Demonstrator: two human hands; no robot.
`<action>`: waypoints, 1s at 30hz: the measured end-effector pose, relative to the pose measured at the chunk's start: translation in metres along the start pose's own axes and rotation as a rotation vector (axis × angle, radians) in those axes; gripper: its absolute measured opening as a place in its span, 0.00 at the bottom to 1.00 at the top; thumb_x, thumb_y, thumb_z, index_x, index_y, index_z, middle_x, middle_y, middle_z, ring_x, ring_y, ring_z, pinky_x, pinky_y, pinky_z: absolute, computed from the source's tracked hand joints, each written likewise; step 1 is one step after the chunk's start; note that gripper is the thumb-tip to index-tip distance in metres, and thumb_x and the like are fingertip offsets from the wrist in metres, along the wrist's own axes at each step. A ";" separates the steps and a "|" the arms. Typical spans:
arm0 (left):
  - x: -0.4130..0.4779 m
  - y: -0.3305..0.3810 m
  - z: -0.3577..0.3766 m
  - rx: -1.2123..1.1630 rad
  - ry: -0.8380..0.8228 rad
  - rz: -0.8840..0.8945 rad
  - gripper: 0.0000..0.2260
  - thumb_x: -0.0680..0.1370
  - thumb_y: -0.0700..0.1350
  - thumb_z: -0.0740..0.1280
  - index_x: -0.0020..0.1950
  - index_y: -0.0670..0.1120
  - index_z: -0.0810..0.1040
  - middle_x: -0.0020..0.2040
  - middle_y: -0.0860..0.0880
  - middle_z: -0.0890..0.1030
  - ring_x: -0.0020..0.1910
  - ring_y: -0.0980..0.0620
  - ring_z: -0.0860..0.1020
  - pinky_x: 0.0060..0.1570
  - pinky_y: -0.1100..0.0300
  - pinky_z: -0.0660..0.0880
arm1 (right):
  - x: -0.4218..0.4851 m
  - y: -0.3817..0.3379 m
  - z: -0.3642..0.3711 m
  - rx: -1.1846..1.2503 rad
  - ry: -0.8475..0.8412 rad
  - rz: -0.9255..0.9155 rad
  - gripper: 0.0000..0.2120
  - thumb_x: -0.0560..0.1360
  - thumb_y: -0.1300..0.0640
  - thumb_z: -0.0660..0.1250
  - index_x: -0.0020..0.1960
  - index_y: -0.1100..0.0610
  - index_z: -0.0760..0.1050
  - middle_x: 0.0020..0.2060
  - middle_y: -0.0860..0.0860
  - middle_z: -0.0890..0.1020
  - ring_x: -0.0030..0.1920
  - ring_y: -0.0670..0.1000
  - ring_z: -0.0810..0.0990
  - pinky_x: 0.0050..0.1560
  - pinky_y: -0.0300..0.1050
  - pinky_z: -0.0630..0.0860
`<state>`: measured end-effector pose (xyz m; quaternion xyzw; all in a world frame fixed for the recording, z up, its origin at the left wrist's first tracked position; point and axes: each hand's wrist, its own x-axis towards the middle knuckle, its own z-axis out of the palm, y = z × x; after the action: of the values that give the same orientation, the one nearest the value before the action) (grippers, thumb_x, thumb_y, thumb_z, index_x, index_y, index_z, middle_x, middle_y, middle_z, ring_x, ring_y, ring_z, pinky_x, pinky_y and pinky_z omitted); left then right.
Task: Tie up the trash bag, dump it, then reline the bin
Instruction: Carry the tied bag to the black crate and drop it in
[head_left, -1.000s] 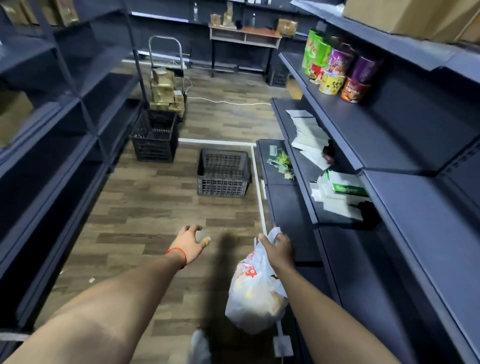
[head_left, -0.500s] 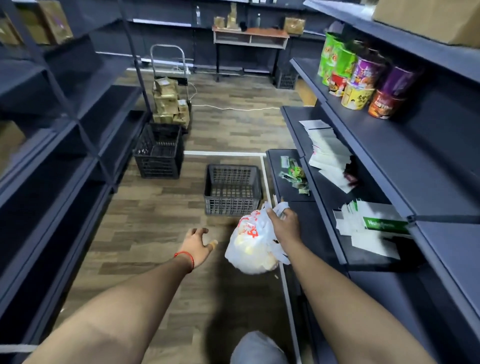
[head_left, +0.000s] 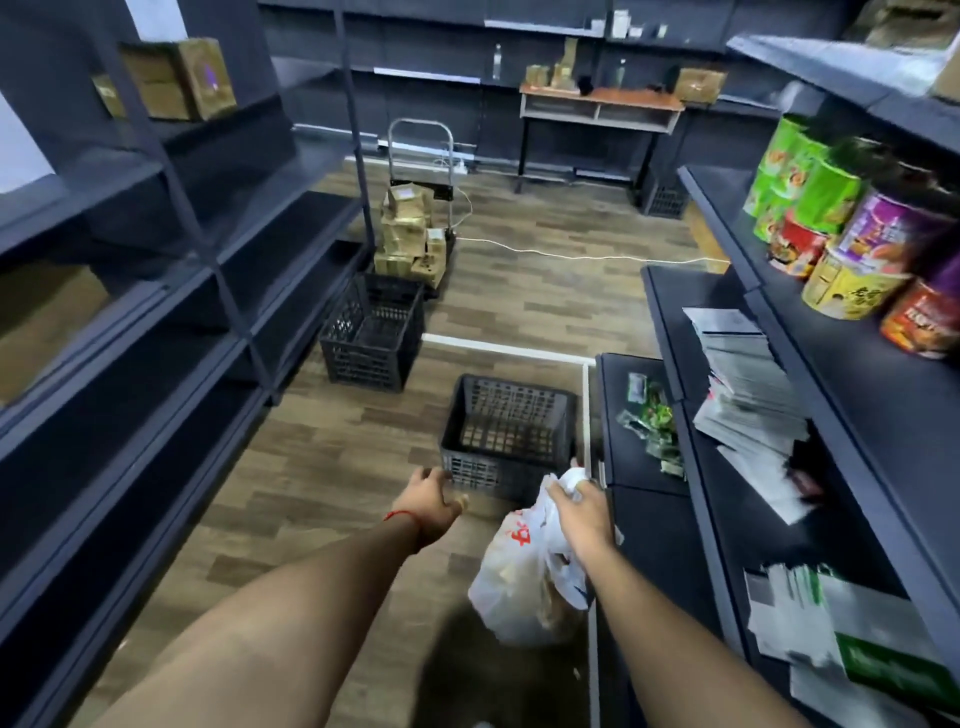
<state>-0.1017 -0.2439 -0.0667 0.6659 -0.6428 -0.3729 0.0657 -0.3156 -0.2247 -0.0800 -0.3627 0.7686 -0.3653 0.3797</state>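
Dark left shelves (head_left: 156, 322) and right shelves (head_left: 857, 431) flank a wood floor (head_left: 311, 493); the right ones carry snack tubs (head_left: 852, 244) and paper packets (head_left: 743, 384). A trolley (head_left: 415, 244) stacked with boxes stands behind the far crate (head_left: 371, 332); the near crate (head_left: 509, 431) sits just ahead of the hands, 2 crates in all. The white bag (head_left: 514, 587) hangs beside the right shelves' base, its bunched top clenched in the right hand (head_left: 579, 514). The left hand (head_left: 431, 501) holds nothing, fingers loosely spread, close to the near crate's front.
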 end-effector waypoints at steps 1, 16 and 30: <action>0.011 0.007 0.000 0.000 0.002 0.001 0.26 0.77 0.53 0.66 0.72 0.45 0.66 0.70 0.42 0.66 0.66 0.43 0.70 0.67 0.55 0.67 | 0.012 -0.004 -0.002 0.003 -0.001 0.005 0.16 0.76 0.51 0.68 0.53 0.65 0.78 0.49 0.60 0.81 0.45 0.57 0.78 0.44 0.43 0.69; 0.159 0.038 -0.028 0.007 -0.023 -0.029 0.25 0.77 0.50 0.66 0.72 0.44 0.66 0.70 0.43 0.65 0.66 0.43 0.70 0.66 0.52 0.68 | 0.142 -0.054 0.027 -0.122 -0.005 0.007 0.17 0.76 0.46 0.67 0.57 0.56 0.78 0.47 0.51 0.79 0.51 0.56 0.80 0.56 0.54 0.76; 0.311 0.063 -0.088 -0.098 -0.059 -0.017 0.25 0.78 0.53 0.65 0.71 0.43 0.67 0.69 0.42 0.65 0.63 0.45 0.73 0.64 0.57 0.67 | 0.280 -0.148 0.056 -0.040 0.054 0.033 0.15 0.77 0.51 0.68 0.40 0.61 0.70 0.41 0.53 0.73 0.35 0.49 0.71 0.34 0.43 0.67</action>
<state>-0.1342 -0.5704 -0.0962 0.6559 -0.6197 -0.4242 0.0761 -0.3517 -0.5440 -0.0699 -0.3474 0.7917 -0.3529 0.3577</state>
